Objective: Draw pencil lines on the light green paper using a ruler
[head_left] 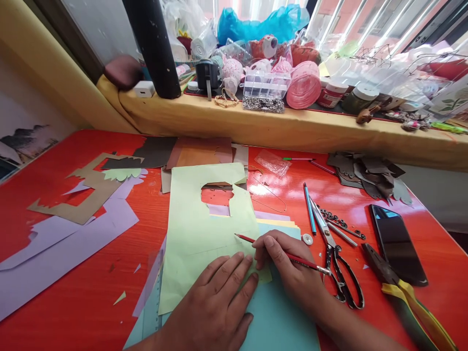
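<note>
A red pencil (305, 261) is gripped in my right hand (288, 263), its tip just above or on a light green sheet of paper (197, 239). Faint drawn lines run across that sheet, and a ragged hole is cut through its upper part. My left hand (215, 302) lies flat on the sheet's lower part with the fingers stretched out. Under the green sheet are blue paper (280, 312) and some purple and yellow sheets. A clear ruler (150, 297) sticks out partly at the lower left, mostly covered.
Scissors (331, 243), a blue pen (309, 208), pliers (405, 292) and a phone (398, 243) lie to the right. Cut brown card (82, 207) and purple paper (91, 243) lie left. Grey scraps (365, 170) sit at the back right, below a cluttered sill (219, 117).
</note>
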Demonstrator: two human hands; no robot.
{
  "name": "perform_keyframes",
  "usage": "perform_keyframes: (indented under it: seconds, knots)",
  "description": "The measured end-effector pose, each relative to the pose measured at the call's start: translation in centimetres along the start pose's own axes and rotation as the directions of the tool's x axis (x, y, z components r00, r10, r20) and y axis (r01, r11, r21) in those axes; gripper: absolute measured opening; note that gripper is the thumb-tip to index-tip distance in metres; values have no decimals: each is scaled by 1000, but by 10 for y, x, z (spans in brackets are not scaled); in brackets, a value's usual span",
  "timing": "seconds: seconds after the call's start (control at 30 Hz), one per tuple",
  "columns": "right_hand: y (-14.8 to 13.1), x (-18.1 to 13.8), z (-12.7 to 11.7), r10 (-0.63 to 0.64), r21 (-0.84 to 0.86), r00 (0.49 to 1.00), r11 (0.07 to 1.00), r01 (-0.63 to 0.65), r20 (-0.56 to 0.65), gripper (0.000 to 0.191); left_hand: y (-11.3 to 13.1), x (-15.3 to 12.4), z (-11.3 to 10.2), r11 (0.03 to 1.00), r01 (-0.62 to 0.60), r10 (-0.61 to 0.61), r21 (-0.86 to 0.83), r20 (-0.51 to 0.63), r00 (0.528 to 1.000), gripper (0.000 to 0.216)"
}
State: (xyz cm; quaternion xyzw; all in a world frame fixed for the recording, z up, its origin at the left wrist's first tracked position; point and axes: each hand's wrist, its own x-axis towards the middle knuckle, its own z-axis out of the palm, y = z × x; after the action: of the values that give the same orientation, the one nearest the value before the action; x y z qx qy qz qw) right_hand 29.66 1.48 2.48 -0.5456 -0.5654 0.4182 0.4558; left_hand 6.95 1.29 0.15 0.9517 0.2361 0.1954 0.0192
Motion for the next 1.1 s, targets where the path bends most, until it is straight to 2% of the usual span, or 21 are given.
perform_keyframes:
  seconds: [0.7, 1.1]
  knots:
    - [0, -4, -3, -12, -55, 999, 998, 14, 42, 30, 0, 1, -2, 1000, 17, -16, -8, 44, 999, 50]
    - [-1, -1, -3, -36, -69, 996, 997, 42, 86, 24, -2, 5, -3, 1000, 10, -9, -28, 27, 1000, 50]
